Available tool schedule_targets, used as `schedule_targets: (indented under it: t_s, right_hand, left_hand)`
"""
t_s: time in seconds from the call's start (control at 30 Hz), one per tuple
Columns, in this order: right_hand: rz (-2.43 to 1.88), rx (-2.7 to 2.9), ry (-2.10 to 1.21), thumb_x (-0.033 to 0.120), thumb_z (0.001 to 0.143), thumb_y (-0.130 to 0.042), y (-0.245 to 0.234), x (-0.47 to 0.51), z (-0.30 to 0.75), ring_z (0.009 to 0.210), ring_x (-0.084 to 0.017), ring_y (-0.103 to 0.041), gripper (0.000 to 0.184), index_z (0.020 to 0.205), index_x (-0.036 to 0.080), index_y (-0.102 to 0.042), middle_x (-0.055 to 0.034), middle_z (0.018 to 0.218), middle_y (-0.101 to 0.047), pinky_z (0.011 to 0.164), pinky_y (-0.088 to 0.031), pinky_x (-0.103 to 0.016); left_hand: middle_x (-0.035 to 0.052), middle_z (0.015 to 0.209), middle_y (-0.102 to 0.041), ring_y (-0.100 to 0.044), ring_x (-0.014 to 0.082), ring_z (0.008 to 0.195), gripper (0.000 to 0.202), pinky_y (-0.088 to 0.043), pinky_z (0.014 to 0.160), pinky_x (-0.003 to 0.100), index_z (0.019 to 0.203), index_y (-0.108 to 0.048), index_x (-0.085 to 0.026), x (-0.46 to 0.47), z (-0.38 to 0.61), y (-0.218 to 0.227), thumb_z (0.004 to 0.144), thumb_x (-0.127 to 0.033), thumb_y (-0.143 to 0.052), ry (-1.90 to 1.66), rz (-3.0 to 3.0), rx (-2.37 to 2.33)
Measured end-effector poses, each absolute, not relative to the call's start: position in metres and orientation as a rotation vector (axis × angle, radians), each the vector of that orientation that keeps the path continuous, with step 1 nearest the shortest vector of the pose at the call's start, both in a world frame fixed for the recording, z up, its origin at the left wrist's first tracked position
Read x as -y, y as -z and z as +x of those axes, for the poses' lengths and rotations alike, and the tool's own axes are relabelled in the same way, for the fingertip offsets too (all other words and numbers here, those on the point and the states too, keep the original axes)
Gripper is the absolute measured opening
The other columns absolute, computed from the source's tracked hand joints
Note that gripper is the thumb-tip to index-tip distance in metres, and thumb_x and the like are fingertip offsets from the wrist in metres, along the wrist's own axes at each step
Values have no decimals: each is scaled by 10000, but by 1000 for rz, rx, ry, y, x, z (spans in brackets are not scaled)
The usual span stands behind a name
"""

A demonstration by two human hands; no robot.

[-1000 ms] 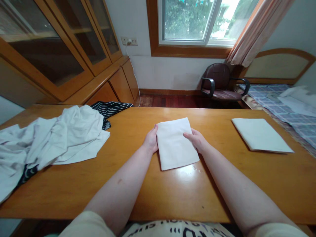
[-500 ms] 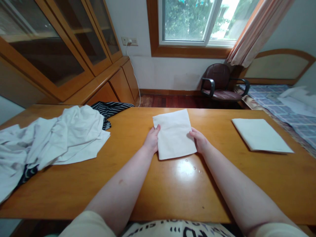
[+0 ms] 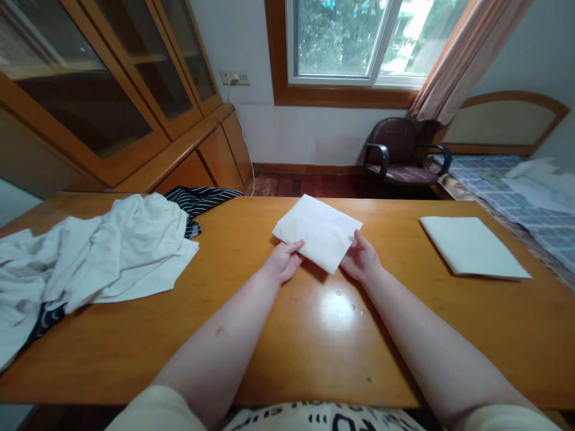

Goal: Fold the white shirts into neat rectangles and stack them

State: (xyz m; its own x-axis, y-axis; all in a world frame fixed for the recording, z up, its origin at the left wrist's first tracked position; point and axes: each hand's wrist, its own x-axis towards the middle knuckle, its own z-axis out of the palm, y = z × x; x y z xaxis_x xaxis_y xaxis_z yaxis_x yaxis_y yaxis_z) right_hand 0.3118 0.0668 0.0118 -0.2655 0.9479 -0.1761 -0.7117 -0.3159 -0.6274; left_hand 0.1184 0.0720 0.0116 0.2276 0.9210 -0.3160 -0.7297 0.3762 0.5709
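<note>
A folded white cloth [image 3: 318, 231] is lifted a little off the wooden table [image 3: 314, 335], turned at an angle near the table's middle. My left hand [image 3: 282, 263] grips its near left edge, thumb on top. My right hand [image 3: 362, 261] holds its near right corner from below, fingers closed on the cloth. A second folded white cloth [image 3: 471, 246] lies flat on the table to the right, apart from both hands.
A heap of loose white garments [image 3: 99, 254] covers the table's left side, with a dark striped garment [image 3: 200, 200] behind it. Beyond the table stand wooden cabinets [image 3: 112, 96], a dark armchair [image 3: 402, 157] under the window, and a bed [image 3: 525, 185] at the right.
The folded cloth moved away from me, left the table and turned clockwise. Both hands shifted from its sides to its near edge and slid under it.
</note>
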Motion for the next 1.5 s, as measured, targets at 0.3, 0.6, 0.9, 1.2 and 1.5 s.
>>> schedule_targets:
  t_s: [0.3, 0.6, 0.9, 1.2, 1.5]
  right_hand:
    - [-744, 509, -1858, 188, 770, -603, -9, -64, 304, 1059, -265, -637, 349, 1117, 149, -593, -91, 1048, -719, 1042, -403, -468]
    - [-721, 551, -1898, 229, 764, -573, -12, -64, 308, 1082, -270, -626, 335, 1090, 162, -609, -85, 1043, -721, 1038, -416, -482]
    - [-798, 617, -1377, 251, 800, -534, -64, -74, 366, 1214, -237, -533, 332, 1118, 199, -614, -70, 1168, -671, 1040, -413, -459]
    - [-804, 491, -800, 152, 784, -432, -89, -38, 504, 1236, -231, -514, 331, 968, 153, -707, -151, 1265, -608, 1029, -364, -443]
    - [-899, 178, -770, 73, 730, -472, -44, -23, 564, 1164, -204, -577, 305, 833, 234, -710, -76, 1311, -584, 960, -412, -415]
  left_hand:
    - [117, 1092, -702, -586, 272, 1142, 482, -372, 1071, 441, 1113, -641, -118, -67, 118, -12, 644, -22, -697, -1105, 463, -676]
    - [73, 1057, -708, -615, 234, 1070, 318, -471, 953, 378, 1111, -618, -178, -80, 111, -13, 864, -368, -554, -1126, 193, -697]
    - [109, 949, -683, -667, 199, 901, 328, -515, 778, 351, 947, -584, -141, -83, 104, -15, 925, -417, -407, -1072, 133, -687]
    - [101, 874, -688, -671, 177, 791, 327, -520, 715, 328, 931, -596, -128, -82, 104, -18, 937, -381, -389, -1043, 152, -679]
    - [96, 859, -692, -672, 166, 764, 322, -522, 708, 319, 972, -600, -135, -82, 104, -15, 936, -377, -392, -1037, 164, -673]
